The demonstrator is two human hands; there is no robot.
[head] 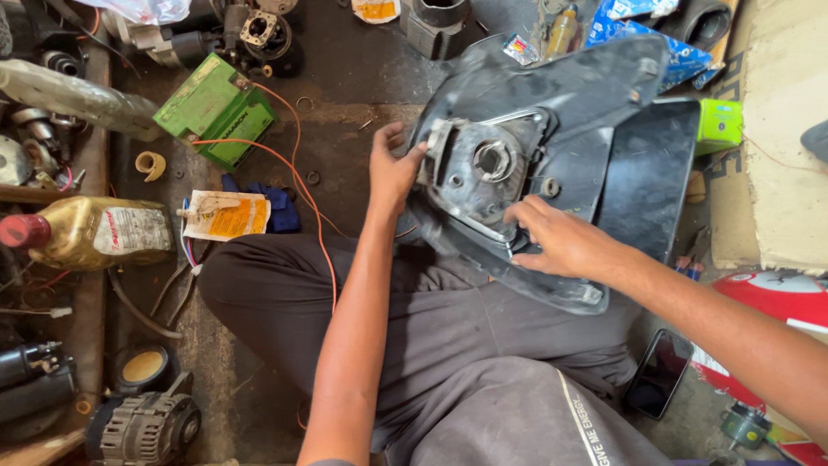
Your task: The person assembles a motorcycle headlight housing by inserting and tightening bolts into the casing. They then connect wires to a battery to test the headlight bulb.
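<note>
**Both hands on headlight cowl**

Head view: black plastic cowl [595,86] rests on the person's lap, back side up. Left hand [392,168] grips its left edge by the round socket [493,160]. Right hand [561,242] presses fingers flat on the lower rim. Green battery [216,108] lies well left on the floor.
</note>
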